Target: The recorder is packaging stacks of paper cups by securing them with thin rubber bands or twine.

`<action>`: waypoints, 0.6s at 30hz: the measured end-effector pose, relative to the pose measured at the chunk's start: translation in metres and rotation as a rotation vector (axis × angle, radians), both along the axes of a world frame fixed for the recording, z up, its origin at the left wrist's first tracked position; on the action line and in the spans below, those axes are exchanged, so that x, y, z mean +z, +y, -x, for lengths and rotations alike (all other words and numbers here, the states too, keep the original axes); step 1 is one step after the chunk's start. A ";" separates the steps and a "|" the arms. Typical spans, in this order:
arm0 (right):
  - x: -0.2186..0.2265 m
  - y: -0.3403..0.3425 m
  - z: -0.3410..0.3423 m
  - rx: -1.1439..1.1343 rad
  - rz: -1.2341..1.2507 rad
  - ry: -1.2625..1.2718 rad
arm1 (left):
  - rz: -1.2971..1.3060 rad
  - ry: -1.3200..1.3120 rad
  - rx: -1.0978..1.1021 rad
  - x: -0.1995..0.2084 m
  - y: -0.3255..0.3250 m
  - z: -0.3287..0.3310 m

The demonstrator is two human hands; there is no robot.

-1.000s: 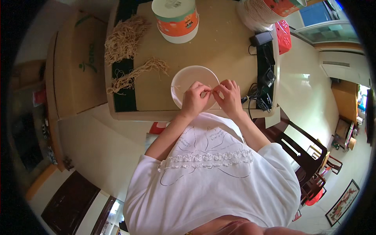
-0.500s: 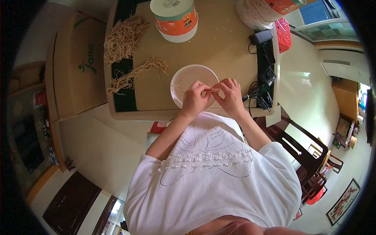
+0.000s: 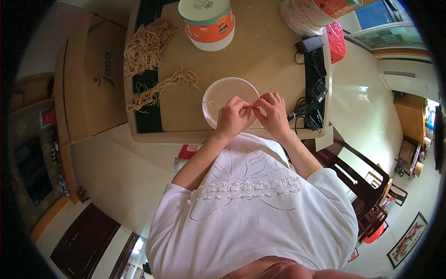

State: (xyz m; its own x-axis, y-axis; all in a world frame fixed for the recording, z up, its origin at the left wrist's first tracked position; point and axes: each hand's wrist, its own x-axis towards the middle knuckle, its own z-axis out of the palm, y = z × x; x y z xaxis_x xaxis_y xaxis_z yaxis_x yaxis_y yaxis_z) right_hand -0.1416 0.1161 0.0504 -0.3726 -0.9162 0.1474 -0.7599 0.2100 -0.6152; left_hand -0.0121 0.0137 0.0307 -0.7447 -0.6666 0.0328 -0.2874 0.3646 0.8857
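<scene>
My left hand (image 3: pixel 233 116) and my right hand (image 3: pixel 271 111) meet over the right part of a white round bowl (image 3: pixel 223 84). Thumb and forefinger of each hand are pinched together, almost touching the other hand's tips. Between them is a thin tan cord (image 3: pixel 250 103), mostly covered by the fingers. Another bit of tan strand shows left of my left hand, across the bowl's inside. To the left on the table lie a small bundle of tan cords (image 3: pixel 162 89) and, farther back, a larger tangled bundle of them (image 3: pixel 147 46).
A white and orange paper bucket (image 3: pixel 209 28) stands at the back. Stacked buckets (image 3: pixel 304 16) in clear plastic sit back right. Black adapters (image 3: pixel 310 44) and cables (image 3: pixel 302 111) line the right table edge. A cardboard box (image 3: pixel 97 79) stands left, a dark wooden chair (image 3: pixel 348 158) right.
My fingertips have shifted slightly, and the two pinches sit a little closer together on the cord. The bowl and the cord bundles stay where they were.
</scene>
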 end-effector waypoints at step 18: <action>0.004 -0.002 0.001 0.020 0.025 -0.045 | -0.271 -0.010 0.011 -0.005 -0.004 0.000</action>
State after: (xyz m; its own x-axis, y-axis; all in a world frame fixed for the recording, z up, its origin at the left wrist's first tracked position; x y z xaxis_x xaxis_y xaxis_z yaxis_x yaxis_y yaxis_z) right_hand -0.1427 0.1140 0.0545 -0.3610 -0.9198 0.1539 -0.7354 0.1792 -0.6535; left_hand -0.0120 0.0094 0.0259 -0.7371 -0.6578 -0.1550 -0.2986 0.1112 0.9479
